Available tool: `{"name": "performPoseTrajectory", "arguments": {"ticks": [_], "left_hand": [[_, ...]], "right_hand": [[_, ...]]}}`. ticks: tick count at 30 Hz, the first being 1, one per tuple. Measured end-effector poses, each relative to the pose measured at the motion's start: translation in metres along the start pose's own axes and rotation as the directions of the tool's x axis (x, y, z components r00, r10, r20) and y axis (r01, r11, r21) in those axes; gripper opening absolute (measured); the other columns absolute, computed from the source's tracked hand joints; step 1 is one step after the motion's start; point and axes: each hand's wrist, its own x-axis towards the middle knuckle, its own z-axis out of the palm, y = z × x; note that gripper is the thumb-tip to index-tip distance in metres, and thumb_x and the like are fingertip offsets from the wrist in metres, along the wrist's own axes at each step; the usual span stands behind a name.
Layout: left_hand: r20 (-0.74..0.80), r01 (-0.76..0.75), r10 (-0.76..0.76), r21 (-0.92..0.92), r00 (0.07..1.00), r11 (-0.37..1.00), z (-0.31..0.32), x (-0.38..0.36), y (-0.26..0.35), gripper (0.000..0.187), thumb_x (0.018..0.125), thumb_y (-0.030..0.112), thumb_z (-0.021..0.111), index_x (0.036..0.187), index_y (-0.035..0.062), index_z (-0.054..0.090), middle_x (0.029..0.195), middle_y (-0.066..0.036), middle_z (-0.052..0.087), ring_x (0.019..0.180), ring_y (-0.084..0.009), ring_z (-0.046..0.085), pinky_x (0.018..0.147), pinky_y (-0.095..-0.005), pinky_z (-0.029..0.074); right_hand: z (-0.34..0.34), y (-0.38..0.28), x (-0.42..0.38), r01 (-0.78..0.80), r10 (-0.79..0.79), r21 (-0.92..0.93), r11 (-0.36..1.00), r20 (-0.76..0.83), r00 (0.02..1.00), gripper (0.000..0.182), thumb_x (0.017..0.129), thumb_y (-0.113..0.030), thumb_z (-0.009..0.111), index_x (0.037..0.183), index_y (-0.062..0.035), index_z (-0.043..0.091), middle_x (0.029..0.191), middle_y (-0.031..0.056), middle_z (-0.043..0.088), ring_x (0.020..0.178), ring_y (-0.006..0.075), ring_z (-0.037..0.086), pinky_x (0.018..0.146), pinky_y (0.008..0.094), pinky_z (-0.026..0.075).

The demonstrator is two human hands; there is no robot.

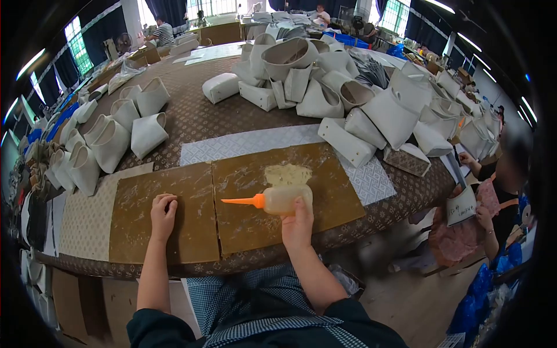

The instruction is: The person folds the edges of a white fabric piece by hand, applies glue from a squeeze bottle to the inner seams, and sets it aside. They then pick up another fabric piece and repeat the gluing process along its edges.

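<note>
My right hand point(298, 225) is wrapped round a translucent squeeze glue bottle point(288, 200). It lies on its side above the brown board, and its long orange nozzle point(243, 200) points left. Behind the bottle, a patch of pale dried glue point(288, 174) covers part of the right brown board point(325, 211). Over the left brown board point(139, 232), my left hand point(164, 214) is closed, its fingers curled, with nothing visible in it. A narrow dark gap separates the two boards.
White leather bag bodies point(316, 98) are piled at the back right, and several more point(107, 142) stand at the left. White patterned sheets point(249, 142) lie under the boards on the brown patterned tablecloth point(185, 104). At the right, a co-worker point(493, 197) holds a white piece point(462, 206).
</note>
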Motion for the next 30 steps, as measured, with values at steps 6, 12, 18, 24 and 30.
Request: {"name": "performPoseTrajectory", "arguments": {"ticks": [6,12,18,24,30], "left_hand": [[0.049,0.055,-0.053,-0.023,0.997,0.998,0.004,0.011,0.020,0.022,0.086,0.010,0.066,0.107,0.0019,0.065,0.108,-0.012,0.061,0.102,-0.0275,0.059,0.089,-0.0347,0.047],[0.174,-0.286,0.293,-0.061,0.940,0.956,0.080,0.107,0.103,0.039,0.084,0.016,0.069,0.120,0.0041,0.059,0.117,-0.016,0.058,0.111,-0.0327,0.057,0.093,-0.0391,0.047],[0.189,-0.392,0.428,-0.202,0.884,0.898,0.203,0.238,0.171,0.063,0.081,0.024,0.072,0.137,0.0096,0.047,0.123,-0.016,0.055,0.115,-0.0357,0.055,0.094,-0.0423,0.047],[0.117,-0.149,0.138,0.091,0.984,0.985,0.272,0.332,0.248,0.104,0.071,0.046,0.078,0.152,0.0181,0.020,0.118,-0.025,0.058,0.110,-0.0425,0.056,0.089,-0.0481,0.049],[-0.046,-0.180,0.195,0.224,0.980,0.958,0.340,0.351,0.234,0.087,0.075,0.042,0.073,0.145,0.0164,0.028,0.103,-0.021,0.066,0.099,-0.0424,0.062,0.083,-0.0491,0.050]], "right_hand": [[-0.014,-0.062,0.062,0.159,-0.165,-0.092,0.983,-0.052,0.985,0.034,0.097,-0.017,0.057,0.127,-0.0061,0.048,0.121,0.0072,0.058,0.110,0.0205,0.060,0.087,0.0372,0.054],[-0.041,-0.078,0.108,0.263,-0.271,-0.084,0.961,-0.106,0.957,0.032,0.098,-0.021,0.054,0.126,-0.0062,0.049,0.120,0.0072,0.059,0.108,0.0208,0.061,0.087,0.0376,0.053],[-0.048,-0.084,0.102,0.249,-0.244,0.005,0.969,-0.184,0.952,0.038,0.098,-0.025,0.056,0.129,-0.0064,0.048,0.125,0.0077,0.057,0.114,0.0229,0.059,0.094,0.0410,0.052],[-0.045,-0.087,0.098,0.234,-0.214,0.069,0.970,-0.223,0.951,0.037,0.097,-0.026,0.058,0.128,-0.0065,0.050,0.127,0.0068,0.058,0.117,0.0220,0.058,0.098,0.0425,0.050],[-0.044,-0.086,0.097,0.214,-0.187,0.090,0.973,-0.244,0.952,0.036,0.097,-0.025,0.058,0.127,-0.0067,0.050,0.127,0.0068,0.058,0.116,0.0220,0.059,0.100,0.0426,0.050]]}}
